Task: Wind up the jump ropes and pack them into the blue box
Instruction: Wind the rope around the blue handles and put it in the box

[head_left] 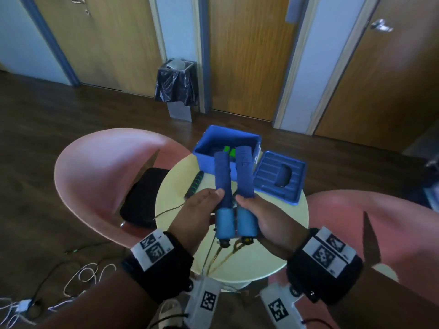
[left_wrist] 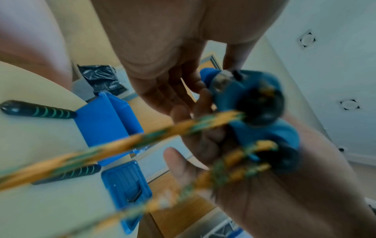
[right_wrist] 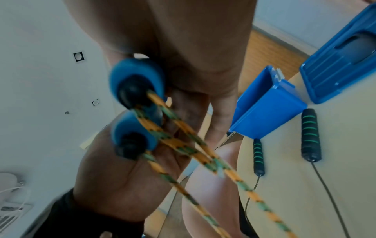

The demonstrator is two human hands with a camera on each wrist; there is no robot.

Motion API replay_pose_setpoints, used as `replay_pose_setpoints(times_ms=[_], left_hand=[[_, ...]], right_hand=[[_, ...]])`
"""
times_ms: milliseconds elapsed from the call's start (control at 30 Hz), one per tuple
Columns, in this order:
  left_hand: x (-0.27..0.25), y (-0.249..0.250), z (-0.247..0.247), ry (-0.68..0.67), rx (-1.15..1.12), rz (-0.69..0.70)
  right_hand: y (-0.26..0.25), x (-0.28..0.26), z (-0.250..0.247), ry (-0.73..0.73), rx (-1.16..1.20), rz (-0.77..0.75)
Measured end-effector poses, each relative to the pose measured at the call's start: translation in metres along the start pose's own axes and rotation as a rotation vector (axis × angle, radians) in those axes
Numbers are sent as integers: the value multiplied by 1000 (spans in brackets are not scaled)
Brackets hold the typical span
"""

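Two blue jump-rope handles stand side by side above the round table. My left hand [head_left: 202, 207] grips the left handle [head_left: 222, 184]; my right hand [head_left: 261, 214] grips the right handle [head_left: 245, 176]. An orange-and-green rope [head_left: 223, 257] hangs slack from their lower ends, which the right wrist view shows close up as handle ends [right_wrist: 136, 85] and rope [right_wrist: 183, 145]. Behind the handles stands the open blue box [head_left: 228, 132] with something green inside. A second rope's black handles with green stripes [right_wrist: 310, 135] [right_wrist: 258, 157] lie on the table by the box.
The box's blue lid [head_left: 280, 176] lies upturned to the right of it on the pale round table [head_left: 261, 264]. Pink chairs [head_left: 99, 176] [head_left: 380, 224] flank the table, the left with a black cushion [head_left: 142, 198]. Cables [head_left: 83, 276] lie on the floor at left.
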State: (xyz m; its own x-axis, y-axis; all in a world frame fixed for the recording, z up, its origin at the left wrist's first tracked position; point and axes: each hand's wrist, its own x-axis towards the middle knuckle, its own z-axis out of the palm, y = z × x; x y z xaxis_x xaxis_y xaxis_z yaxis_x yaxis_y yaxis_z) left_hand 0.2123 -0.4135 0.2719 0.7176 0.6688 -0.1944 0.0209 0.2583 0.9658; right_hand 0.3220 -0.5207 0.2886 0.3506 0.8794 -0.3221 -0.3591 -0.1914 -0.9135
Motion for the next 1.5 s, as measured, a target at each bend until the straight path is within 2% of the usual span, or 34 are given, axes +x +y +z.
replay_pose_setpoints(times_ms=[133,233,300,367,500,633,700,733,767,833,900,933,1000,1100,1167,1267,1433,1500], left_hand=[[8,-3,33,18,154,17],[13,-3,55,3,249,48],[16,-8,66,-18,268,49],[18,-13,76,-56,223,17],[16,-21,92,-278,128,-32],[17,-23,97,-536,48,-63],[17,-21,98,-557,73,-84],[18,-20,99,-540,90,-99],[20,-19,99,-527,113,-115],[25,-18,96,-546,186,-153],[29,-15,92,-643,284,-208],[32,-14,90,-703,337,-234],[36,-7,89,-789,439,-273],[44,4,89,-894,556,-337],[53,8,84,-967,547,-386],[62,5,70,-889,487,-430],[52,-17,63,-385,227,-195],[38,-25,69,-262,182,-154]], right_hand=[[4,-6,-20,124,-118,-30],[8,-12,-35,161,-152,-11],[10,-17,-46,210,-185,27],[11,-24,-55,237,-215,-33],[20,-26,-74,330,-257,-49],[9,-43,-83,319,-231,37],[3,-50,-91,251,-276,36],[-2,-54,-93,262,-321,27],[-3,-56,-100,298,-357,19],[-6,-51,-112,492,-421,-37],[-5,-46,-124,680,-476,-101],[-8,-47,-128,697,-514,-138],[-17,-50,-133,567,-614,-125],[-21,-54,-139,310,-687,-18],[-16,-53,-141,304,-744,-40],[-8,-51,-140,388,-816,-69],[2,-49,-132,627,-690,-100],[8,-47,-126,650,-658,-86]])
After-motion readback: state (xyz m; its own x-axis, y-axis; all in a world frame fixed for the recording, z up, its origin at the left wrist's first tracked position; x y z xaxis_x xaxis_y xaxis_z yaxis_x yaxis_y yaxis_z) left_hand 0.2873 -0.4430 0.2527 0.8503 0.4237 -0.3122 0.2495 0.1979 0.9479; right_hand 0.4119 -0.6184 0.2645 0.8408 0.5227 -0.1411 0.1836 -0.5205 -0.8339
